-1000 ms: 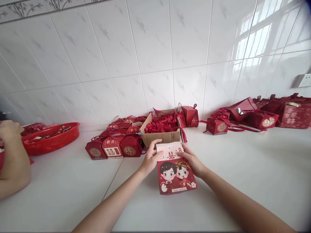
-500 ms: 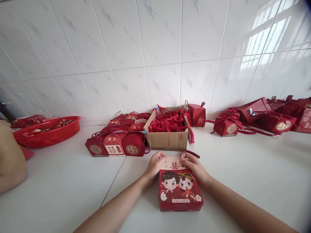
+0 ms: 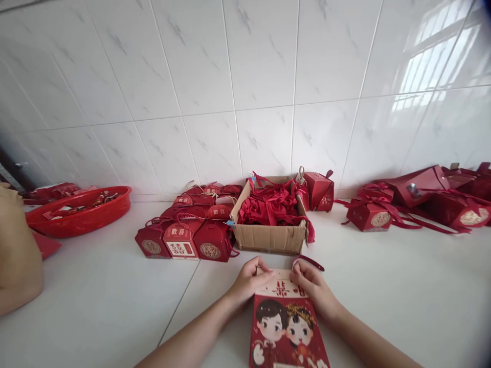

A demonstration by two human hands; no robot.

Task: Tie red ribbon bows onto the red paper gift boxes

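Note:
A red wedding favor box (image 3: 286,327) lies in front of me, printed with a cartoon couple and a cream top flap with red characters. My left hand (image 3: 249,281) grips the flap's left side, thumb on its front face. On the right side, my right hand (image 3: 312,286) pinches the same flap, fingers curled behind it. A dark red ribbon strap (image 3: 312,262) sticks out beyond my right fingers. The near end of the box runs off the bottom of the view.
Beyond my hands stands a cardboard box (image 3: 268,238) of red ribbons. Finished-looking red boxes (image 3: 180,240) form rows to its left, and more red boxes (image 3: 372,214) lie at right. A red basin (image 3: 80,212) and another person's arm (image 3: 19,250) are at far left.
The favor box and my hands appear lower in view, as does the background. My left thumb now lies further over the flap's front.

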